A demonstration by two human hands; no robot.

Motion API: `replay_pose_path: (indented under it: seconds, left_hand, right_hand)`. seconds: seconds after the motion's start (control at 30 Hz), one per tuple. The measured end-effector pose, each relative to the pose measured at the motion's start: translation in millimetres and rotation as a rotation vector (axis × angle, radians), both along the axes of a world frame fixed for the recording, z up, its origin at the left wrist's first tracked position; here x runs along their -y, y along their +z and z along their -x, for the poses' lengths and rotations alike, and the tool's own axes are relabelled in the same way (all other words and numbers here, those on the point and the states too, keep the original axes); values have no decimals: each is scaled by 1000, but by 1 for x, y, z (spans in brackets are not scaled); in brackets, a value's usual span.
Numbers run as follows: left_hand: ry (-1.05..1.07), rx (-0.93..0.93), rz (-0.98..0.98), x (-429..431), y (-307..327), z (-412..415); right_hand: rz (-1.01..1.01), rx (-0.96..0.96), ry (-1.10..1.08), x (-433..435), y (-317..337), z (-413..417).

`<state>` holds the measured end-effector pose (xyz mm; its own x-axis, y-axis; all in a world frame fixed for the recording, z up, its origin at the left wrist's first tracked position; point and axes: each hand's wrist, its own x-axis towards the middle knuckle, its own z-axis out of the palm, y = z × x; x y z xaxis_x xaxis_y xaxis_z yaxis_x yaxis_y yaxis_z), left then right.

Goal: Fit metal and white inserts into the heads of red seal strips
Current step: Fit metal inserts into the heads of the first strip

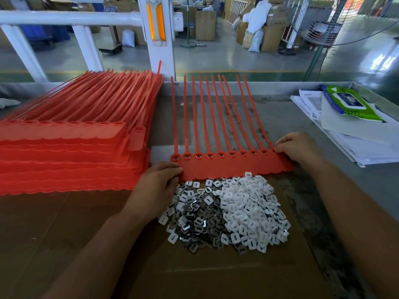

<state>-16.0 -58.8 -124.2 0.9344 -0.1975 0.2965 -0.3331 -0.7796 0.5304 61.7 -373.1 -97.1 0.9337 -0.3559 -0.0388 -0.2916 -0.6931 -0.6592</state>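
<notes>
A joined row of red seal strips [226, 167] lies flat in front of me, tails pointing away. Metal inserts show in several of its heads [220, 155]. My left hand [156, 186] pinches the row's left lower corner with curled fingers. My right hand [300, 147] rests at the row's right end, fingertips curled onto the last head; what they hold there is hidden. Just below the row lies a heap of loose inserts: metal ones [198, 223] on the left, white plastic ones [252, 210] on the right.
A tall stack of red seal strip rows [71, 147] fills the left of the table. Papers and a green wipes pack [349, 104] lie at the right. Brown cardboard [216, 272] covers the near table. A white post [159, 35] stands behind.
</notes>
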Motion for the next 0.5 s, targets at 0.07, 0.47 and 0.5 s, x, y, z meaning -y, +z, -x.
replay_pose_path:
  seconds: [0.07,0.47,0.5]
  left_hand:
    - [-1,2,3,0,0,0]
    - [2,10,-2,1,2,1]
    - [2,8,-5,2,2,1]
  right_hand:
    - [-7,2,15,1,0,1]
    - [100,181,508,-65,39,74]
    - [112,159,589,-76,42,82]
